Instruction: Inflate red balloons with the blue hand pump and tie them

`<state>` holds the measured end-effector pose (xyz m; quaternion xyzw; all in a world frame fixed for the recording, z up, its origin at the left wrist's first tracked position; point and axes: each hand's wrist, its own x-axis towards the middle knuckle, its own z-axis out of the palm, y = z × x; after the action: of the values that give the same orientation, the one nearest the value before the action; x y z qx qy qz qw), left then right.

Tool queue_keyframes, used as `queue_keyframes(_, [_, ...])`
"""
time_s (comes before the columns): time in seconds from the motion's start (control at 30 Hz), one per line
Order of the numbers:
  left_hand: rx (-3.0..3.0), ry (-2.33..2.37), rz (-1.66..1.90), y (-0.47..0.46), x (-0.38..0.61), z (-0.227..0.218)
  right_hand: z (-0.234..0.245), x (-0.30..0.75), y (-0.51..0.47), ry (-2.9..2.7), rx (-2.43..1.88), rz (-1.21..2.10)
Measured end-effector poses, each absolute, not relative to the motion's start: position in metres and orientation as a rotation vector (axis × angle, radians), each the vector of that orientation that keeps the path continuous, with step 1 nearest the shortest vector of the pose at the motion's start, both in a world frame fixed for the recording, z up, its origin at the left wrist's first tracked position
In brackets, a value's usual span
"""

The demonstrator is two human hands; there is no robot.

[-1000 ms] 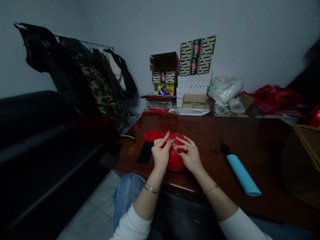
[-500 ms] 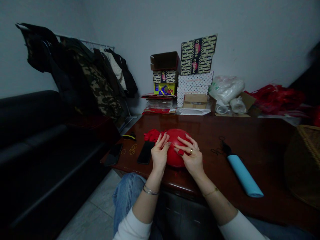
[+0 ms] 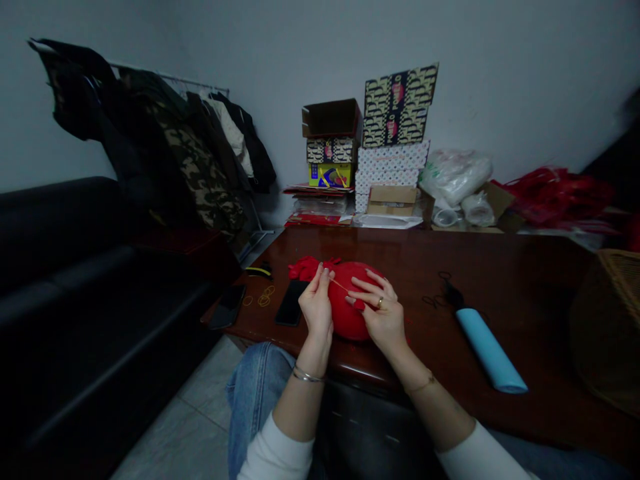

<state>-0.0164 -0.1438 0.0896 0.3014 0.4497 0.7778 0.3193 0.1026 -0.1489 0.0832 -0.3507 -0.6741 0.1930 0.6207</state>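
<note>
A round red balloon rests on the dark wooden table near its front edge. My left hand is at the balloon's left side, fingers pinched on a thin yellow rubber band that stretches across the top of the balloon. My right hand lies on the balloon's right side, its fingertips pressed at the other end of the band. Behind the balloon lies a small pile of red flat balloons.
Two dark phones and loose rubber bands lie to the left. A light blue cylinder lies to the right, a wicker basket at the far right. Stacked boxes and bags line the back; a black sofa stands left.
The left hand has drawn the rubber band up and to the left, stretching it across the balloon. The right hand has stayed on the balloon with little shift.
</note>
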Motion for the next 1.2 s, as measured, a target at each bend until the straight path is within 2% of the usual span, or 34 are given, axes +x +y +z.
queue_keyframes(0.13, [1.56, 1.404, 1.906, -0.153, -0.027, 0.089, 0.082, 0.104, -0.143, -1.477, -0.825, 0.541])
queue_keyframes(0.23, [2.248, 1.409, 1.578, -0.156, -0.041, 0.096, 0.079, 0.111, -0.138, -1.495, -0.838, 0.632])
queue_keyframes(0.4, [2.801, 1.293, 1.186, -0.151, -0.055, 0.114, 0.079, 0.124, -0.135, -1.723, -0.926, 0.637])
queue_keyframes(0.57, [2.9, 1.29, 1.197, -0.151, -0.052, 0.116, 0.086, 0.121, -0.143, -1.819, -1.025, 0.487])
queue_keyframes(0.8, [2.841, 1.359, 1.402, -0.151, -0.044, 0.104, 0.086, 0.113, -0.153, -1.798, -1.178, 0.482])
queue_keyframes(1.1, [2.863, 1.269, 1.505, -0.147, -0.044, 0.096, 0.082, 0.122, -0.156, -1.869, -1.105, 0.885])
queue_keyframes(1.2, [2.825, 1.268, 1.516, -0.148, -0.046, 0.097, 0.079, 0.129, -0.149, -1.819, -1.078, 0.847])
